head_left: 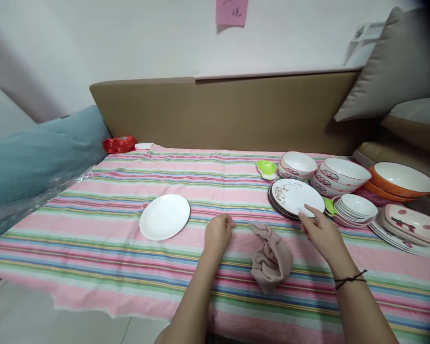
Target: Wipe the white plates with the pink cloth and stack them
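Note:
My left hand (pixel 218 235) rests on the striped cloth (pixel 93 239) with its fingers curled in loosely and nothing visible in them. My right hand (pixel 320 228) reaches to the near rim of a stack of patterned plates (pixel 294 196), fingers touching the top plate's edge. A crumpled beige rag (pixel 271 258) lies on the cloth between my two hands. A plain white plate (pixel 165 216) sits alone to the left of my left hand.
At the right stand stacked white bowls (pixel 297 165), larger bowls (pixel 342 174), an orange bowl (pixel 401 180), small dishes (pixel 356 208), rectangular plates (pixel 412 224) and a green spoon rest (pixel 266 168). A teal cushion (pixel 39 153) and red packet (pixel 120 143) lie left.

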Tool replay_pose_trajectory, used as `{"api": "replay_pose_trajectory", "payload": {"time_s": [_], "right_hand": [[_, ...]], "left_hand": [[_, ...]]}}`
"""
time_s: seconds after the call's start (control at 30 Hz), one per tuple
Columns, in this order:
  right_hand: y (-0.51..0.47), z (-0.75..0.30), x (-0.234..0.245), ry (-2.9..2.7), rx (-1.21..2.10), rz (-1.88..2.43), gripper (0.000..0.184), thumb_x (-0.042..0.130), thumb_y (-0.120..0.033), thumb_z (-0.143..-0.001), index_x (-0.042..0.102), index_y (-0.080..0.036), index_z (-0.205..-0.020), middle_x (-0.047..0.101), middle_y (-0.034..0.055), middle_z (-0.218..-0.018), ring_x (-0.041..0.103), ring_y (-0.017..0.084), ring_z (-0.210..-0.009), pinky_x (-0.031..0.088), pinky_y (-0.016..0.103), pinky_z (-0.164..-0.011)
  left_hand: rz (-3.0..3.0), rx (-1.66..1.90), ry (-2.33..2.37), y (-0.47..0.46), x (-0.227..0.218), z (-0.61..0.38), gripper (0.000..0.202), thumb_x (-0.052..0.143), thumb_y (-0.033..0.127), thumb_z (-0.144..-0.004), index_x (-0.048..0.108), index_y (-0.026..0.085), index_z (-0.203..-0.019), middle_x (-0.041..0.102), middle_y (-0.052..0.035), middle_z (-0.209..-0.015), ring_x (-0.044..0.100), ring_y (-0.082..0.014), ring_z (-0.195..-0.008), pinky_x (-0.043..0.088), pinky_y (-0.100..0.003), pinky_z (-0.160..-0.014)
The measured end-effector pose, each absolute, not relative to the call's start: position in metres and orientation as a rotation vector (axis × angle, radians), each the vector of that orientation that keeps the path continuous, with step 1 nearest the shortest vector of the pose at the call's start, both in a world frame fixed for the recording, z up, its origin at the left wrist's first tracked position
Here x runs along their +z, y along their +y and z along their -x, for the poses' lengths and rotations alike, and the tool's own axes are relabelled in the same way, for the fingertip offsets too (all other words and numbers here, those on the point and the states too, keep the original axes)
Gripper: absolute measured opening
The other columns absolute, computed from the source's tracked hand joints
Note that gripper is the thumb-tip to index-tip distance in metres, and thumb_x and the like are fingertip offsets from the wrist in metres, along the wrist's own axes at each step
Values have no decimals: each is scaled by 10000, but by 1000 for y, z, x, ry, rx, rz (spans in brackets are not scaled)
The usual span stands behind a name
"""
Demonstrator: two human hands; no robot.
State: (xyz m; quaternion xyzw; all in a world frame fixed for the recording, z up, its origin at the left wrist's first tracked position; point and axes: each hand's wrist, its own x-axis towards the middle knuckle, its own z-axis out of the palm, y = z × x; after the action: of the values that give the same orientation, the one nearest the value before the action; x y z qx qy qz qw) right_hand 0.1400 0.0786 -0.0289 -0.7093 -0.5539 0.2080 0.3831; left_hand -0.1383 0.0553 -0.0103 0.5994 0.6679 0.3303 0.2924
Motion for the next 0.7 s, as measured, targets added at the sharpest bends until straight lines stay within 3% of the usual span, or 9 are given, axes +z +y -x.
{"api": "replay_pose_trajectory", "payload": {"time_s": [0.27, 0.4, 0.5, 0.57, 0.7], "right_hand": [[65, -92, -21, -1681, 765, 1746, 533, 467, -530, -780, 665, -140, -1085, 622, 28, -628, 558, 195, -587, 408, 304, -585], [65, -86, -25, -1816, 696, 1783, 445, 499, -469, -776, 694, -154, -1023, 643, 33, -659, 586, 202, -630, 403, 293, -591], [66, -86, -30, -1855, 655, 1803, 412, 500, -438, -791, 694, -157, -1021, 659, 33, -672, 598, 202, -648, 405, 289, -606], [66, -87, -32, -1848, 651, 1812, 397, 500, -421, -800, 693, -160, -1028, 677, 36, -701, 610, 203, -667, 410, 288, -620], [67, -87, -35, -1799, 697, 1798, 361, 525, -399, -796, 702, -171, -1013, 712, 54, -782, 633, 213, -714, 431, 291, -652]], "left_hand": [[-1726, 601, 2305, 49, 3, 195, 387, 295, 349, -950, 626, 187, -832, 672, -106, -848, 609, -244, -806, 374, -313, -647], [-1826, 428, 2499, 46, -6, 222, 262, 433, 268, -897, 630, 131, -1002, 649, -161, -1086, 556, -288, -1072, 405, -368, -849], [-1814, 339, 2566, 43, -15, 234, 400, 520, 202, -842, 535, 101, -1228, 523, -198, -1337, 429, -318, -1265, 339, -417, -994], [-1807, 309, 2540, 41, -18, 239, 431, 511, 215, -853, 511, 131, -1276, 517, -187, -1347, 429, -325, -1263, 342, -431, -998], [-1882, 170, 2481, 41, -16, 238, 343, 375, 183, -902, 596, 189, -1165, 616, -165, -1141, 512, -335, -1110, 428, -440, -862]]}}
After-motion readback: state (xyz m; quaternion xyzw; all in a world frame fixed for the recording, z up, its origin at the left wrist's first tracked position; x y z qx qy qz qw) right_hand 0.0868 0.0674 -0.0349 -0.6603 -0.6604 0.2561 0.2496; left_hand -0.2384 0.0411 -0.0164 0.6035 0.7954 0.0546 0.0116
